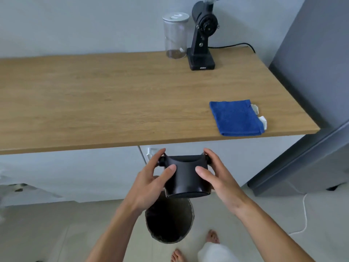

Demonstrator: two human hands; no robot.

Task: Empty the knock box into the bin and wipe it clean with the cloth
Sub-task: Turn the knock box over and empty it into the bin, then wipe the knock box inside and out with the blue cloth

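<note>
I hold the black knock box point(186, 177) in front of the counter edge, tipped so its open top faces away from me and its base faces me. My left hand point(151, 183) grips its left side and my right hand point(217, 178) grips its right side, thumbs on the near wall. Directly below it on the floor stands the round bin point(169, 222), dark inside; its upper edge is hidden by the knock box. The folded blue cloth point(237, 118) lies on the wooden counter point(113, 103) near its right front corner.
A black coffee grinder point(203, 35) and a clear lidded jar point(175, 36) stand at the back of the counter. A grey fridge point(311, 91) fills the right side. A white cable point(304, 214) trails on the floor. My bare feet point(212, 236) are beside the bin.
</note>
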